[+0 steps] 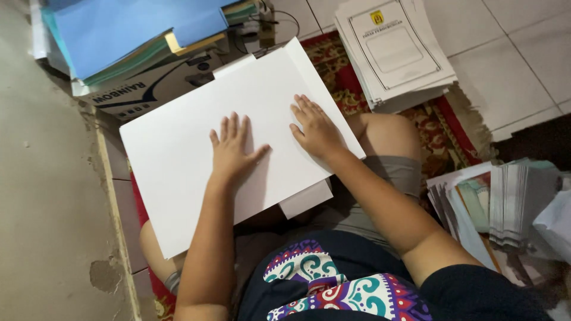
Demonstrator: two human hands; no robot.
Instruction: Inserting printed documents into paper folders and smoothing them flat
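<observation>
Both hands are laid flat on a big white sheet (196,148), which rests across the lap and knees, tilted w/ its far corner up toward the stacks. The left hand (231,151) is pressed palm down near the sheet's middle, fingers apart, thumb out to the side. The right hand (315,131) is set just beside it toward the right edge, fingers stretched and close together, nothing clamped. A second white piece (306,199) is seen poking out from under the near edge, so more than one layer is likely being pressed.

Handling, as a judgement: light, thin, fairly stiff like card; easily creased or bent at the corners, smooth enough to slide on the lap. It would best be taken by two opposite edges, pinched lightly, not by one corner.

Round about: a stack of blue folders (131,30) on a box (154,86) at upper left, a pile of printed forms (395,53) at upper right, a red patterned rug (434,122) beneath, more bundled papers (505,205) at right, approx. beside the knee.
</observation>
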